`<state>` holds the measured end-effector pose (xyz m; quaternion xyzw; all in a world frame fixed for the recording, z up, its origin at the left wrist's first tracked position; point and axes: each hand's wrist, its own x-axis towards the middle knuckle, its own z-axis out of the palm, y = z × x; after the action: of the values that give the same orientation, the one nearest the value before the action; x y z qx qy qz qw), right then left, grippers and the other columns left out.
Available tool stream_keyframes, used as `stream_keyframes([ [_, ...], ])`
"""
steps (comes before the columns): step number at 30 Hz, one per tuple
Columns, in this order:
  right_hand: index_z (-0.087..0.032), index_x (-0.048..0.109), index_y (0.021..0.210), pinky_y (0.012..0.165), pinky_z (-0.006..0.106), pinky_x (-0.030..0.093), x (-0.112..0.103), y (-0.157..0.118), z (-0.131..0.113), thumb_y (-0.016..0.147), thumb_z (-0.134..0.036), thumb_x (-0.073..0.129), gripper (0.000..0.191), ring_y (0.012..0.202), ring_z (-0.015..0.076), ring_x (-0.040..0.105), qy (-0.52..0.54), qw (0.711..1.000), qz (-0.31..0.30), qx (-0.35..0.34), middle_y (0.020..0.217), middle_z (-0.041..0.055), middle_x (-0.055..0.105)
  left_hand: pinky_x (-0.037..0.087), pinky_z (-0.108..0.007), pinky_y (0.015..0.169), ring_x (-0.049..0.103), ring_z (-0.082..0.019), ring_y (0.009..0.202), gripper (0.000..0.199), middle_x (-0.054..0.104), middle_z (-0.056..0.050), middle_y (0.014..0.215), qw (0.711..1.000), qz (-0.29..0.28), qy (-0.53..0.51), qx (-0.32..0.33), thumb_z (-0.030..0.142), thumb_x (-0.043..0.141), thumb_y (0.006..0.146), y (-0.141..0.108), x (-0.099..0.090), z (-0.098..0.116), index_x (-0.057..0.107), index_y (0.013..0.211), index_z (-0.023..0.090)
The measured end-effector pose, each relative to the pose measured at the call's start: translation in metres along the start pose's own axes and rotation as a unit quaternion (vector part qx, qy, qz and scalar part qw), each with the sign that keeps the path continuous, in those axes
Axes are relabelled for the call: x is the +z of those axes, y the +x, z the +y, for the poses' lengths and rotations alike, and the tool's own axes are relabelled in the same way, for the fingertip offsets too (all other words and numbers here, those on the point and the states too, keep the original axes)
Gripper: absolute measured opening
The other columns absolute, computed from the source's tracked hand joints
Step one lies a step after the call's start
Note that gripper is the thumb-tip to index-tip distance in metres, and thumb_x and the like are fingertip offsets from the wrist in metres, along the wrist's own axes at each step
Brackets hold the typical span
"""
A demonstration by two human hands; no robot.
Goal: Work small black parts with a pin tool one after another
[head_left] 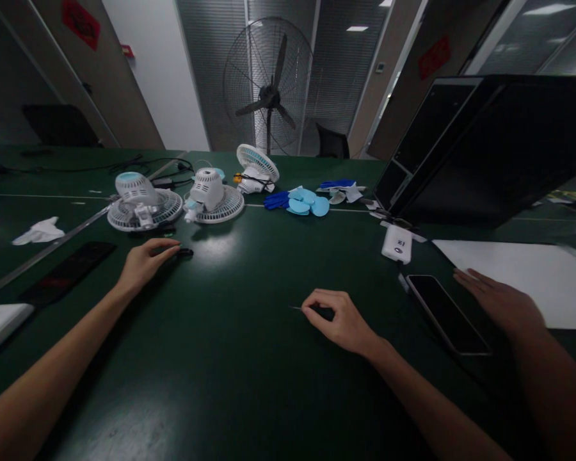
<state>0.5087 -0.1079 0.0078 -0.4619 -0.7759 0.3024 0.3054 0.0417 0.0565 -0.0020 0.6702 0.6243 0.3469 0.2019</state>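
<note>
My left hand point(146, 261) reaches over the green table with thumb and fingers pinched on the edge of a small black object point(185, 252), whose kind I cannot make out. Nearer the middle, my right hand point(338, 318) is curled around a small screwdriver point(325, 312) with a dark handle. Its thin metal shaft points left, a little above the tabletop. Just beyond my left hand, two white fan heads point(146, 202) point(215, 197) lie with their grilles down. A third small fan point(255, 169) leans farther back.
Blue fan blades point(308, 202) lie beside blue gloves point(277, 200). At right, a power bank point(397, 244), a phone point(447, 314) and a large black screen or case point(489, 150) stand near another person's hand point(502, 304), resting by white paper point(537, 269). A tissue point(39, 231) lies left.
</note>
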Motion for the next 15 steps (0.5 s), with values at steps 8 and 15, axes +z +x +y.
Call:
stream_keyframes([
  [8,-0.020,0.073,0.097,0.074,0.030,0.051,0.0016,-0.0007,0.0036,0.100,-0.027,0.059,0.015,0.084,0.0176,0.067,0.001,1.000,-0.004,0.007,0.093,0.0030,0.072,0.049,-0.030,0.089,0.068,-0.028,0.105,0.068,0.076,-0.007,0.116,0.999,-0.026,-0.004,-0.023,0.070,0.069,0.079,-0.0001,-0.0020,-0.0032,0.075,0.120,0.017],
  [15,-0.020,0.072,0.098,0.076,0.031,0.052,0.0008,-0.0006,0.0025,0.101,-0.028,0.059,0.016,0.085,0.0175,0.067,0.009,1.000,-0.010,0.011,0.095,0.0037,0.072,0.049,-0.029,0.087,0.067,-0.026,0.104,0.070,0.074,-0.007,0.119,0.999,-0.046,-0.006,-0.008,0.071,0.068,0.080,-0.0021,-0.0017,0.0033,0.074,0.122,0.016],
])
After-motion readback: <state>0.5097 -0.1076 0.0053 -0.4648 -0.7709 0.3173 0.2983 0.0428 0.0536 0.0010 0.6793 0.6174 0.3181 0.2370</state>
